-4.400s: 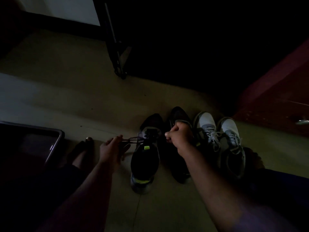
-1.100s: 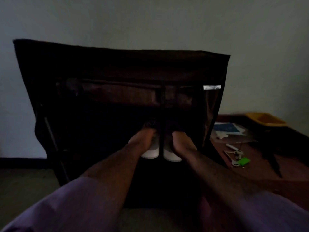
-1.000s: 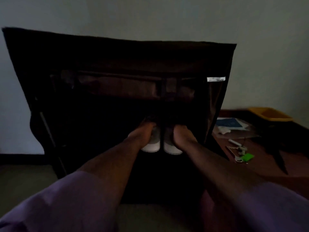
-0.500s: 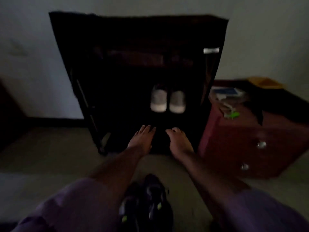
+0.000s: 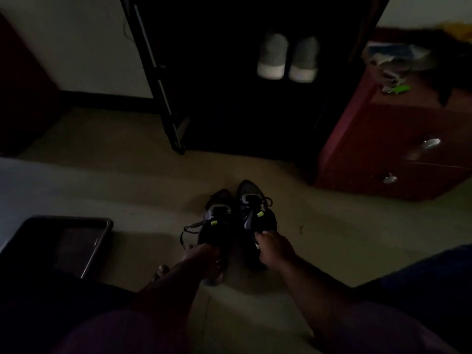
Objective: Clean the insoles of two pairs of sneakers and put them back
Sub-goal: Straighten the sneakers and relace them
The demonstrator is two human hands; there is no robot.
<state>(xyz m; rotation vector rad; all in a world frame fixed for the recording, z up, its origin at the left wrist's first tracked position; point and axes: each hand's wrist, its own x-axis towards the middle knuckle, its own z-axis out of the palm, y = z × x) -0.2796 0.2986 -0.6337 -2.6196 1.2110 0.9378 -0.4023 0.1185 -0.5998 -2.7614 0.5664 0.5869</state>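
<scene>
White sneakers [image 5: 287, 58] sit shelved in the rack [image 5: 229, 72] at 12 o'clock; that pair looks finished. Black sneakers [image 5: 237, 226] remain on the floor [image 5: 127, 175] at centre. Left hand [image 5: 204, 254] and right hand [image 5: 273, 247] each curl around a heel; shelving remains.

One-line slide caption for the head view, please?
Both hands, left hand and right hand, grip black sneakers on floor; white sneakers sit in dark rack.
</scene>
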